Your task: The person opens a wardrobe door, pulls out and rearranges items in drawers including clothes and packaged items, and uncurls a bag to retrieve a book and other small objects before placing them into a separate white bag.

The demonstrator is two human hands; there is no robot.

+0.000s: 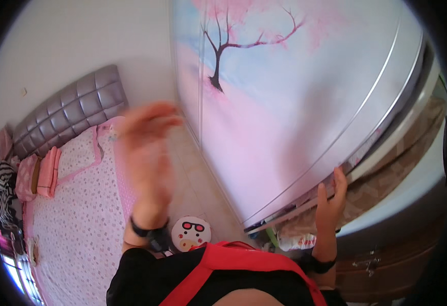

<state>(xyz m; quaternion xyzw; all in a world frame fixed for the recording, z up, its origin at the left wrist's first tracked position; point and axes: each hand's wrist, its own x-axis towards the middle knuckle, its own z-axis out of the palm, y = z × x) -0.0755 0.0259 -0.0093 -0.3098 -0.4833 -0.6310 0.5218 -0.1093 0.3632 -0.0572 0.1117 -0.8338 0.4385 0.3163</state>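
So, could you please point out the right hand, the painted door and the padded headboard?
Right hand (329,204), head view: middle of the hand.
Painted door (277,109), head view: middle of the panel, below the tree's branches.
Padded headboard (75,109), head view: middle of its front.

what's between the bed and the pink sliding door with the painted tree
In the head view, pale floor lies between them, with a round white cartoon-faced object nearer the person; the blurred left hand hides part.

I occupy a bedroom in a home, identified by the following: bed (75,224) with padded headboard (75,111) and patterned pillow (79,153) to my left; wardrobe (371,66), its door (264,122) painted with a tree (218,64), to my right.
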